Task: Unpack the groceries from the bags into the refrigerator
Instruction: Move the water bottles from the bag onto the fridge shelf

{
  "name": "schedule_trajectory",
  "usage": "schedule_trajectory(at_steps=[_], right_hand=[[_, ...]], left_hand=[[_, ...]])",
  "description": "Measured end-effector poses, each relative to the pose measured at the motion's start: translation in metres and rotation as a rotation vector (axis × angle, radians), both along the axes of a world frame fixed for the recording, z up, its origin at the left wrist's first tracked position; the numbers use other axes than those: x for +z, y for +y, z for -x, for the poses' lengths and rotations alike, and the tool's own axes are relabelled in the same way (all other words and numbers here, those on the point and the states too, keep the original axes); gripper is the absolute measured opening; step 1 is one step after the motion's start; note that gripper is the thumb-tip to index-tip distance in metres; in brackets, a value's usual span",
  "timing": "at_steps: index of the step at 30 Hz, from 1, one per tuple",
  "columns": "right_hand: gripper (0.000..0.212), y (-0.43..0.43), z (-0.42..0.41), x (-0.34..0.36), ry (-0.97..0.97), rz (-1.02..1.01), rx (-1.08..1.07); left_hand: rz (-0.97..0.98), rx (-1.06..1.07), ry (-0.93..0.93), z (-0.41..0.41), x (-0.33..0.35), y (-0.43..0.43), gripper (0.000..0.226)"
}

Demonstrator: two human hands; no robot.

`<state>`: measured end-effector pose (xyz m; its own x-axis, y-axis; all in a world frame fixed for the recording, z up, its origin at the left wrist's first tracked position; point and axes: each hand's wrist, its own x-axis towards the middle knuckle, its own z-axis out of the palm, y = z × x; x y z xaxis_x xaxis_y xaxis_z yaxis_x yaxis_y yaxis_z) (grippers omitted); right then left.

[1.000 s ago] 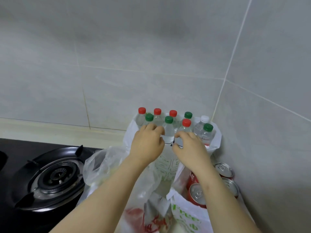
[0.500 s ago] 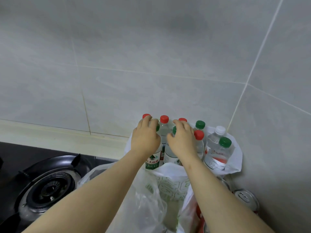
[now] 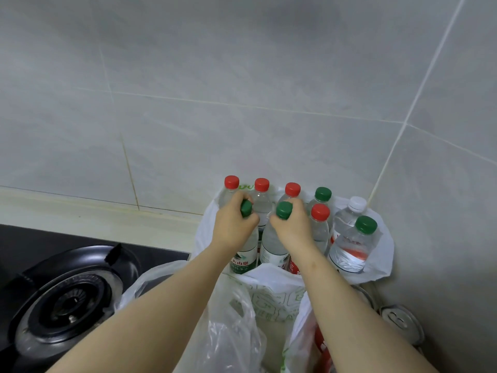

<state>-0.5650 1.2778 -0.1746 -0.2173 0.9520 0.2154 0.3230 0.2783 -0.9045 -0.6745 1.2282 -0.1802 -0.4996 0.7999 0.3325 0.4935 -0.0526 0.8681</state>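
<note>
A white plastic bag [image 3: 379, 262] in the tiled corner holds several upright water bottles with red, green and white caps. My left hand [image 3: 232, 226] grips the neck of a green-capped bottle [image 3: 243, 261] at the front left of the bag. My right hand [image 3: 294, 228] grips the neck of a second green-capped bottle [image 3: 273, 244] beside it. Both bottles stand raised above the bag's front edge. A red-capped bottle [image 3: 320, 224] stands just right of my right hand.
A black gas burner [image 3: 70, 302] sits on the hob at the lower left. More plastic bags [image 3: 231, 335] lie in front of the bottle bag. Drink cans [image 3: 400, 323] stand at the lower right against the wall. Tiled walls close off the back and right.
Both hands have closed around the necks of two green-capped bottles and lifted them slightly. The view has tilted up and shifted left.
</note>
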Motion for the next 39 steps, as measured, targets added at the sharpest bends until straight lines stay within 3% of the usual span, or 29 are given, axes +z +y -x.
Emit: schedule_trajectory(at_steps=[6,14,16,19,24,33,39], right_hand=[[0.012,0.001,-0.007,0.006,0.046,0.127,0.088],[0.005,-0.027,-0.016,-0.010,0.046,0.295,0.165],[0.019,-0.024,-0.018,-0.010,0.036,0.329,0.163],[0.023,-0.020,-0.019,-0.009,0.067,0.412,0.173],[0.024,-0.027,-0.018,-0.014,0.062,0.410,0.182],[0.020,-0.056,-0.018,-0.010,0.230,0.354,0.074],[0.019,-0.078,-0.025,0.010,0.250,0.228,0.039]], left_hand=[[0.071,0.004,-0.301,0.011,-0.006,0.000,0.008],[0.240,-0.101,-0.382,0.010,-0.007,-0.029,0.010],[0.284,-0.124,-0.412,0.010,-0.003,-0.028,0.014],[0.338,-0.145,-0.457,0.012,-0.002,-0.026,0.016],[0.278,-0.134,-0.404,0.009,-0.012,-0.029,0.015],[0.134,-0.023,-0.466,-0.005,-0.008,-0.053,0.017],[0.009,0.006,-0.481,-0.008,0.019,-0.073,0.019]])
